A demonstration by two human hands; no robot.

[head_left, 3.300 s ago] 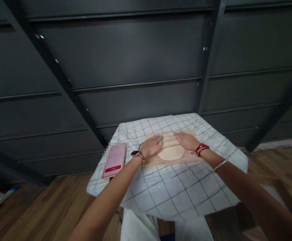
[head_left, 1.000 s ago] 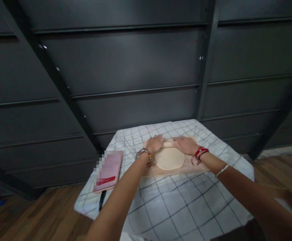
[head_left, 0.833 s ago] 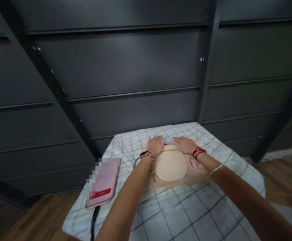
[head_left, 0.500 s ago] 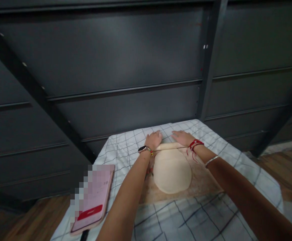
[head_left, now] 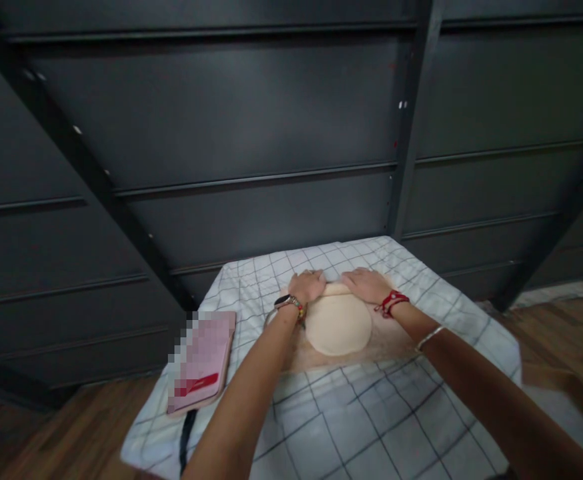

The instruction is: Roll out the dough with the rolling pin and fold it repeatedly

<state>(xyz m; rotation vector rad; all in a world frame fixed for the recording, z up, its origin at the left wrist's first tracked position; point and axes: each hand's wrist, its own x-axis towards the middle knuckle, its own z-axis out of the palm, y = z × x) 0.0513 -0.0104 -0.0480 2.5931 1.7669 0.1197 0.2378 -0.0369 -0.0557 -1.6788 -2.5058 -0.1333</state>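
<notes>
Grip spread flat: left hand [head_left: 309,285] and right hand [head_left: 369,285] pressed on rolling pin [head_left: 338,289], now pushed to far edge of dough [head_left: 338,325]; stroke judged complete.

Pink phone [head_left: 202,360] at left edge of checked cloth [head_left: 351,427]; dark panelled wall [head_left: 251,133] behind; wooden floor [head_left: 61,433] below
</notes>
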